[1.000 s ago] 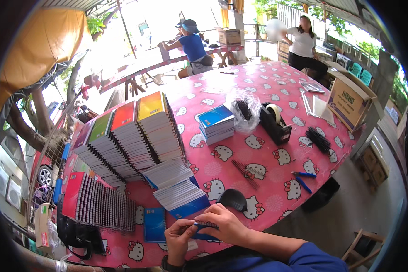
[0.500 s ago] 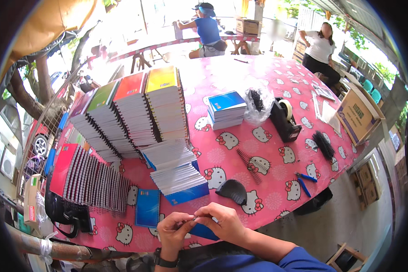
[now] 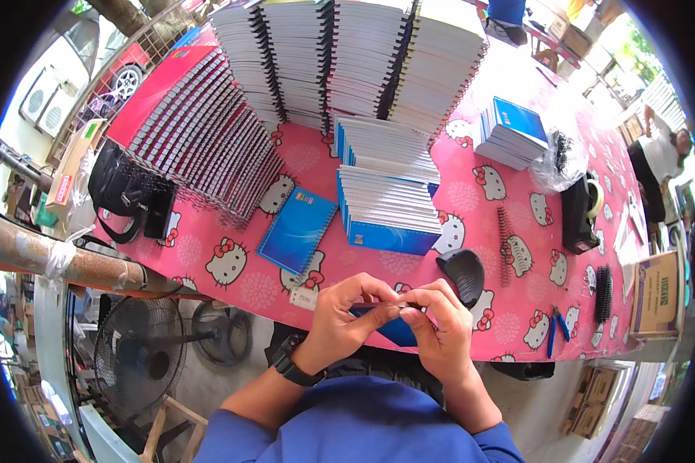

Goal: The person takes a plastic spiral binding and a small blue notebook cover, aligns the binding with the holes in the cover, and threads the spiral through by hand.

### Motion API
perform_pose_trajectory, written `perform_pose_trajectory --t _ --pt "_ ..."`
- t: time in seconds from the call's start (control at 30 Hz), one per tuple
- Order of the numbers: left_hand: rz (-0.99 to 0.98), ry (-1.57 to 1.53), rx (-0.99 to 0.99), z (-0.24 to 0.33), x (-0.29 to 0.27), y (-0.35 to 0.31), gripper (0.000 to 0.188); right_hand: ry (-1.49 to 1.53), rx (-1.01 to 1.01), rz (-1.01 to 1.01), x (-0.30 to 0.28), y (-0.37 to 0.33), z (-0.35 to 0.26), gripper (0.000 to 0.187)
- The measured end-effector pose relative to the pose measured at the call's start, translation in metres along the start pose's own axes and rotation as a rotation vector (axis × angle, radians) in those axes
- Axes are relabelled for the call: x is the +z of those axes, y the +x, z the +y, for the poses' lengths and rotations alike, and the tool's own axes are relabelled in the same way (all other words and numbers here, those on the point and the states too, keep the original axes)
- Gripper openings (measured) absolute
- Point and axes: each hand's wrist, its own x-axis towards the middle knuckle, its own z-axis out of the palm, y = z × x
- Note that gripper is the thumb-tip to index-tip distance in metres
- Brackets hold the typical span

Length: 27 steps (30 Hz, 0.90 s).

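Note:
A small blue-covered notebook (image 3: 399,334) is between my hands at the table's near edge, partly hidden by my fingers. My left hand (image 3: 353,315), with a black watch on the wrist, pinches its upper edge. My right hand (image 3: 443,324) is closed on the same edge, fingertips and thumb almost meeting those of the left. Whether a wire coil sits in that edge is hidden. Just beyond lie a blue spiral notebook (image 3: 297,231) and a fanned stack of blue notebooks (image 3: 390,237). A curved black plastic piece (image 3: 462,276) rests close to my right hand.
Tall stacks of spiral notebooks (image 3: 363,58) and a leaning red-covered row (image 3: 201,127) fill the far left. To the right are a loose coil (image 3: 505,247), a tape dispenser (image 3: 579,216), blue-handled pliers (image 3: 557,332) and a brush (image 3: 603,293). A fan (image 3: 140,343) stands below left.
My view has tilted down and swung left, so the table appears higher and further right. Both hands stay pinched together on the notebook's edge, and more of its blue cover shows between them.

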Motion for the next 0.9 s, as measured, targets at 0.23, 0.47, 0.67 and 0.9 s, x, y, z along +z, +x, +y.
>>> perform_pose_trajectory --t 0.23,0.47,0.67,0.9 --pt "0.565 -0.150 0.005 -0.016 -0.032 0.005 0.027 -0.250 -0.116 0.044 -0.010 0.017 0.011 0.055" --pt "0.640 0.513 -0.218 -0.067 -0.116 -0.006 0.047 -0.693 0.171 -0.110 -0.057 -0.006 0.086 0.067" --pt "0.483 1.217 0.128 -0.053 -0.098 0.018 0.054 -0.635 0.251 0.131 -0.055 -0.028 0.124 0.054" --pt "0.010 1.250 -0.184 -0.058 -0.113 0.015 0.061 -0.574 -0.079 0.235 -0.047 0.015 0.106 0.032"
